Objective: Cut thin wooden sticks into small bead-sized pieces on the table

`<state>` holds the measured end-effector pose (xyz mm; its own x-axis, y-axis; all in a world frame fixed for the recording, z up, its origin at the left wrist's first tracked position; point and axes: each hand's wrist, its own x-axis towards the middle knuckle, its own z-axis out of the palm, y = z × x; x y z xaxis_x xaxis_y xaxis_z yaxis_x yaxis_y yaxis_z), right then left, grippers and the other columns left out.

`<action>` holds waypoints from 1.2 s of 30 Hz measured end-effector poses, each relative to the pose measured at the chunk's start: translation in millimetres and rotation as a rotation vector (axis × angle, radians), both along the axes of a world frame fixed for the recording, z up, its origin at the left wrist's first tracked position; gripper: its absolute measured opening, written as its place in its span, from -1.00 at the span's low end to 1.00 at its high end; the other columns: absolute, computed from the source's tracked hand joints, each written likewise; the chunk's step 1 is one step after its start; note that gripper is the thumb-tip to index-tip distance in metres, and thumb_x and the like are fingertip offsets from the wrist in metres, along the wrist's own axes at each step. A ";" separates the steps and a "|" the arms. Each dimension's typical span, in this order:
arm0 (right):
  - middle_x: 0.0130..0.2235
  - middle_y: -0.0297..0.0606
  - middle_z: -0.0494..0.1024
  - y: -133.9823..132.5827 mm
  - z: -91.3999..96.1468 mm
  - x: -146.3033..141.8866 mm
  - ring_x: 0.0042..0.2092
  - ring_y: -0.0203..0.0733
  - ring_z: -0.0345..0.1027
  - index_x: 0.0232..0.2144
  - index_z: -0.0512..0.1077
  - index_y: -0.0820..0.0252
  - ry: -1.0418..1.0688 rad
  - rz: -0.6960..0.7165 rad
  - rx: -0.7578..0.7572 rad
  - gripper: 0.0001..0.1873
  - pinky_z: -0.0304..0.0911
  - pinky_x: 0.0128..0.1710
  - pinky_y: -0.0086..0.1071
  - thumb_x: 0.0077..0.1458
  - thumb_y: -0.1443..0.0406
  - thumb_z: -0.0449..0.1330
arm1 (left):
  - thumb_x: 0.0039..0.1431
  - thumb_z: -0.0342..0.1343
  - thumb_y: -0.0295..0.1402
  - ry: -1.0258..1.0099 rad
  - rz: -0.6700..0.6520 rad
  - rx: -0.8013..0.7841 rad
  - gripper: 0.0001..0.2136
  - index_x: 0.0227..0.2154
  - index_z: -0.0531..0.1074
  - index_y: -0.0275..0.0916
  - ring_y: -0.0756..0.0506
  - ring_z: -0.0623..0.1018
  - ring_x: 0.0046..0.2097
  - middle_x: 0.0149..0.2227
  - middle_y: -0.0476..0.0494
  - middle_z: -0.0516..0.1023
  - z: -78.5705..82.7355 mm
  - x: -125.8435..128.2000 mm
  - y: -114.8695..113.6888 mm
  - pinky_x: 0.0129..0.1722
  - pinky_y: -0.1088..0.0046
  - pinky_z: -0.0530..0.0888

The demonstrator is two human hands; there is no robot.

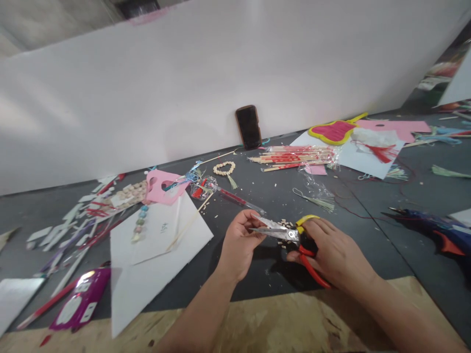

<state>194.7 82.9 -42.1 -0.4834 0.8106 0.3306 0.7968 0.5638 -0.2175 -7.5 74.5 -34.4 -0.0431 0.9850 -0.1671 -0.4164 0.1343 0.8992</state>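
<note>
My right hand (331,247) is closed round the handles of a pair of scissors (291,235), one handle red and one yellow. Their blades are a little apart and point left. At the blade tips, my left hand (239,245) is closed in a pinch. Whatever its fingers hold is too small or too hidden to name. Small pale cut pieces (283,242) lie in a pile on the dark tabletop (265,289), just behind and below the scissors.
To the left lie white boards (125,294), a pink cutout (167,185) and a purple packet (83,299). Behind my hands are a bead bracelet (223,169), bundled sticks (294,155) and a phone (248,126) leaning on the white wall. A blue glue gun (434,228) rests at right.
</note>
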 end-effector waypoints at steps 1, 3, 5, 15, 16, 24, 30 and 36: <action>-0.27 -0.14 0.51 0.1 -0.1 0.4 -0.20 -0.01 0.40 -0.31 0.28 0.13 -0.001 0.000 0.001 -0.71 0.30 -0.28 -0.23 0.01 0.09 0.19 | -0.20 0.22 -0.59 0.000 -0.002 0.004 -0.73 -0.38 0.36 -0.23 0.07 0.40 -0.40 -0.48 0.09 0.41 -0.3 0.0 0.0 -0.36 0.59 0.31; -0.28 -0.14 0.51 0.4 -0.6 1.0 -0.20 -0.01 0.41 -0.33 0.28 0.12 0.002 0.001 0.000 -0.74 0.30 -0.30 -0.24 0.02 0.10 0.19 | -0.18 0.22 -0.60 0.003 -0.006 0.012 -0.74 -0.38 0.37 -0.23 0.07 0.41 -0.40 -0.47 0.09 0.42 -1.1 -0.4 0.2 -0.36 0.60 0.31; -0.28 -0.15 0.52 0.8 -1.5 1.4 -0.21 -0.02 0.41 -0.35 0.28 0.11 0.015 0.005 -0.007 -0.75 0.30 -0.32 -0.26 0.02 0.11 0.19 | -0.16 0.22 -0.60 0.008 -0.009 0.017 -0.74 -0.37 0.37 -0.23 0.07 0.41 -0.39 -0.47 0.08 0.43 -1.6 -0.8 0.5 -0.37 0.60 0.30; -0.32 -0.15 0.53 -1.8 1.6 1.1 -0.26 -0.07 0.42 -0.38 0.32 0.12 0.029 0.019 0.026 -0.80 0.26 -0.33 -0.31 0.06 0.13 0.16 | -0.20 0.23 -0.61 -0.030 0.032 0.023 -0.71 -0.39 0.32 -0.22 0.08 0.44 -0.42 -0.50 0.11 0.44 -1.1 0.6 -1.1 -0.39 0.60 0.32; -0.33 -0.16 0.53 -2.5 1.6 1.8 -0.28 -0.08 0.42 -0.40 0.31 0.12 0.013 0.017 0.032 -0.80 0.25 -0.35 -0.32 0.08 0.13 0.15 | -0.19 0.24 -0.61 -0.038 0.030 0.026 -0.71 -0.39 0.31 -0.22 0.08 0.44 -0.43 -0.50 0.11 0.44 -1.5 0.8 -1.5 -0.39 0.61 0.32; -0.50 -0.29 0.49 -0.4 -0.3 4.2 -0.49 -0.22 0.34 -0.52 0.26 0.08 0.061 -0.064 -0.039 -0.68 0.10 -0.52 -0.41 0.11 0.03 0.07 | -0.08 0.26 -0.46 0.037 -0.002 0.073 -0.77 -0.41 0.29 -0.21 0.04 0.45 -0.37 -0.46 0.07 0.46 -0.4 -1.5 -1.5 -0.29 0.52 0.36; -0.65 -0.41 0.35 6.3 7.5 12.9 -0.61 -0.31 0.16 -0.57 0.23 0.07 0.293 -0.297 -0.169 -0.55 0.04 -0.59 -0.45 0.04 -0.13 0.06 | 0.01 0.14 -0.50 0.975 -0.108 0.262 -0.93 -0.45 0.43 -0.19 -0.04 0.42 -0.36 -0.42 -0.01 0.46 -3.1 -3.3 -2.9 -0.32 0.45 0.33; -0.64 -0.41 0.33 7.0 10.8 14.7 -0.59 -0.30 0.14 -0.58 0.24 0.07 0.336 -0.345 -0.213 -0.53 0.05 -0.59 -0.45 -0.01 -0.16 0.05 | 0.01 -0.02 -0.67 1.293 -0.237 0.482 -0.71 -0.30 0.47 -0.21 -0.13 0.45 -0.19 -0.30 -0.09 0.55 -12.7 -4.7 -0.7 -0.18 0.36 0.37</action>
<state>209.3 89.9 -31.3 -0.0723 0.9700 0.2321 0.7948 0.1966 -0.5741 -12.2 73.8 -47.1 0.2685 0.9389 0.2154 0.7209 -0.3442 0.6015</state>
